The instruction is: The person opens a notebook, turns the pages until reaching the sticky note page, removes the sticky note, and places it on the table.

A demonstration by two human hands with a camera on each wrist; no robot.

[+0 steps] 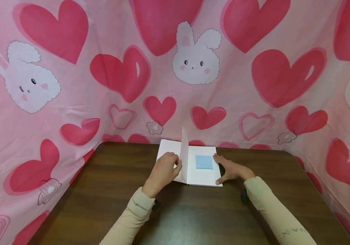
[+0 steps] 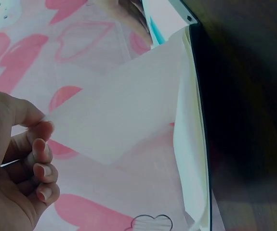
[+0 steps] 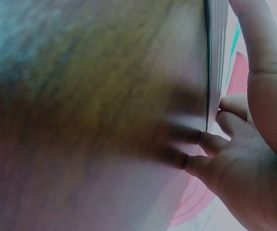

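Note:
An open notebook (image 1: 204,175) lies at the far side of the dark wooden table (image 1: 193,217). A pale blue sticky note (image 1: 204,162) sits on its right page. One leaf (image 1: 185,151) stands upright over the spine. My left hand (image 1: 175,164) pinches that leaf's edge; the left wrist view shows the thin page (image 2: 119,115) between thumb and curled fingers (image 2: 42,144). My right hand (image 1: 224,170) rests flat on the notebook's right edge, index finger along the page and thumb at the near corner. In the right wrist view, fingertips (image 3: 210,142) touch the page stack (image 3: 216,57).
A pink cloth (image 1: 175,68) printed with red hearts and white bunnies hangs behind the table and down both sides. The table's wood (image 3: 80,96) fills most of the right wrist view. Both cream sleeves (image 1: 132,217) lie over the near half of the tabletop.

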